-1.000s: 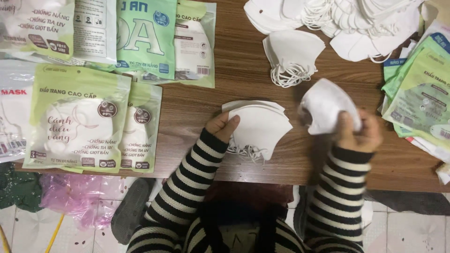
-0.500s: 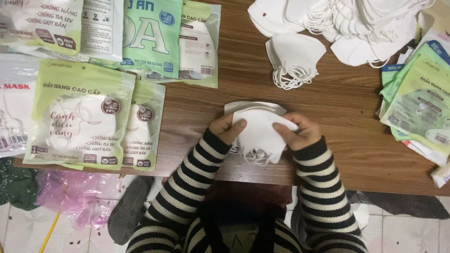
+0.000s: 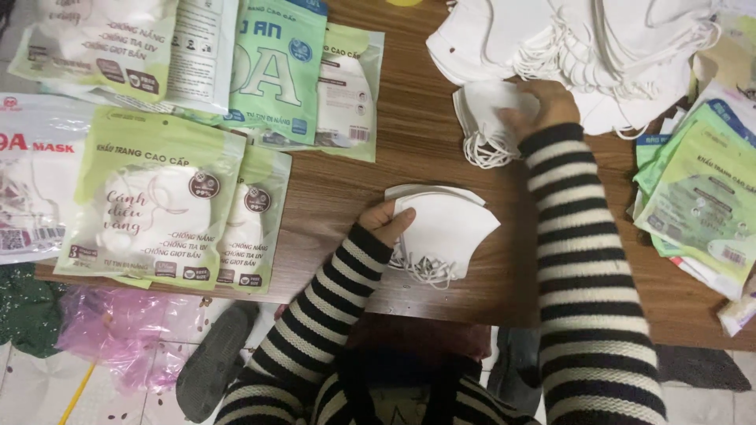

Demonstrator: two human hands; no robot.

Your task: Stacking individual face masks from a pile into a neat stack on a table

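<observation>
My left hand holds the left edge of a small stack of folded white face masks lying on the brown wooden table, their ear loops hanging toward the front edge. My right hand has reached to the far side and grips a second small stack of white masks with loose loops. Both arms wear black-and-white striped sleeves. Just beyond the right hand lies a big heap of white masks.
Green and white printed mask bags lie in rows at the left and far left. More green bags are stacked at the right edge. Below the table are a pink plastic bag, a dark slipper and tiled floor.
My right hand put its mask onto the near stack, then left it and reached to the far stack by the heap. The left hand stayed on the near stack.
</observation>
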